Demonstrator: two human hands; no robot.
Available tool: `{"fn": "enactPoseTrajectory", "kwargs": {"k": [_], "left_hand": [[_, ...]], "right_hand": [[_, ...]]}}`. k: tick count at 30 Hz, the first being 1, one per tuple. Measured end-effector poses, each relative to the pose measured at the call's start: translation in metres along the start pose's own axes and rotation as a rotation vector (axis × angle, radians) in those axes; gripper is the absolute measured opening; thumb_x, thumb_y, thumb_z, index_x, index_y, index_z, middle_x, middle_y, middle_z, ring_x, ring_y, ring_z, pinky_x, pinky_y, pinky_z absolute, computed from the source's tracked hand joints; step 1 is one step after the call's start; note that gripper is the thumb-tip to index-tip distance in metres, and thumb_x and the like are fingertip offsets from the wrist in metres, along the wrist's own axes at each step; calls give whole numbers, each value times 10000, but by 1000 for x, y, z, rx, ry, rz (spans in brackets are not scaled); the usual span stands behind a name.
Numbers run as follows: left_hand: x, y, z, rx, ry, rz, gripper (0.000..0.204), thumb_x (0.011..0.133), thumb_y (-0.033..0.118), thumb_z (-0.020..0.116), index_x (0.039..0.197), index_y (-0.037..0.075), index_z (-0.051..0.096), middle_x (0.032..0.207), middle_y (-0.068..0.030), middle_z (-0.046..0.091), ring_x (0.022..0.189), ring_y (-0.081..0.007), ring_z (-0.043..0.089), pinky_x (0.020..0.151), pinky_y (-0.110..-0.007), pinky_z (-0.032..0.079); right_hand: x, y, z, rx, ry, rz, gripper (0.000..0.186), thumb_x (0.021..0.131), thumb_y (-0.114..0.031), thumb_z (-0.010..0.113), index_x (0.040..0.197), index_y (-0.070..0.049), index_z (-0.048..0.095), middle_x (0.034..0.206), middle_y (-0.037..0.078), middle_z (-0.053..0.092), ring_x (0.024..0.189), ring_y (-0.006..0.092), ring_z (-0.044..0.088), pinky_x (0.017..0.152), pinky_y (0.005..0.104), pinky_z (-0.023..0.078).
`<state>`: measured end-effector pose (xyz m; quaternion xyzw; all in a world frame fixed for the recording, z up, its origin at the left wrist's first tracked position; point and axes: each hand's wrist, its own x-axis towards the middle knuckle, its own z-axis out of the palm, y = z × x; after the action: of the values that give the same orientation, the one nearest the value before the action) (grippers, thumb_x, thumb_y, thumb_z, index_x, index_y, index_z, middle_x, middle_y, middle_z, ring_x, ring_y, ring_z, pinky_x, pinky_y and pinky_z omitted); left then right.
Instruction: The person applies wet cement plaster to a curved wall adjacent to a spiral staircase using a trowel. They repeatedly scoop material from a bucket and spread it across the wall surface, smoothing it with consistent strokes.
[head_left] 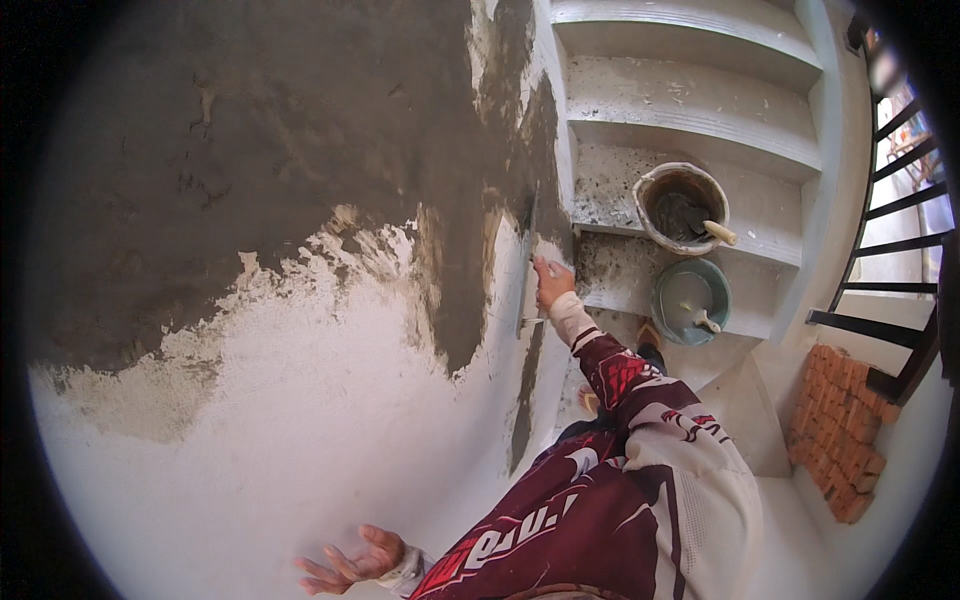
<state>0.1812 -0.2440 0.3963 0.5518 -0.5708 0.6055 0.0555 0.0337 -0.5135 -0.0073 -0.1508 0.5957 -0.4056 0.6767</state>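
My right hand (pixel 552 283) is closed around a plastering trowel (pixel 526 288), whose long thin blade is held edge-on along the wall near the stairs. Dark grey wet plaster (pixel 300 120) covers the upper part of the wall (pixel 320 390), with a ragged lower border and bare white surface below. A dark strip of plaster runs down beside the trowel. At the lower edge, my left hand (pixel 355 562) is empty, its fingers spread in front of the white wall.
White steps (pixel 690 90) climb at the right, spattered with grey. On them stand a whitish bucket (pixel 643 192) of grey mortar with a pale-handled tool and a green bucket (pixel 660 305) of cloudy liquid with another tool. Stacked orange bricks (pixel 838 432) sit below a black railing (pixel 905 205).
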Motion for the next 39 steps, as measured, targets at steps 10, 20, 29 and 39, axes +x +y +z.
{"fn": "enactPoseTrajectory", "kwargs": {"k": [10,20,29,39], "left_hand": [[-14,-12,1,-56,-38,-16,438,864,338,541,1191,58,459,1350,-280,397,1389,-347,135,1101,-554,68],[-10,-9,0,-8,-28,8,432,873,343,538,1190,60,459,1335,-263,427,1382,-343,156,1096,-549,67],[-4,-4,1,-25,-24,4,423,875,342,539,1184,61,470,1333,-266,429,1379,-347,168,1094,-544,73],[6,14,2,37,-11,-35,482,868,396,555,1225,92,449,1297,-197,446,1276,-349,301,1062,-548,152]], "right_hand": [[-65,-40,-10,-67,-33,-482,444,895,-431,571,1003,-1,575,627,42,533,444,108,500,425,277,418],[-75,-38,15,-422,52,-644,494,862,-470,564,1072,-24,587,946,217,639,910,374,616,803,391,474],[-3,33,-25,-292,117,-394,438,898,-411,556,1052,-3,594,810,120,629,703,198,616,673,317,494],[28,-50,19,-390,133,-671,446,917,-420,467,1169,-80,608,1148,157,612,1049,354,584,909,395,450]]}}
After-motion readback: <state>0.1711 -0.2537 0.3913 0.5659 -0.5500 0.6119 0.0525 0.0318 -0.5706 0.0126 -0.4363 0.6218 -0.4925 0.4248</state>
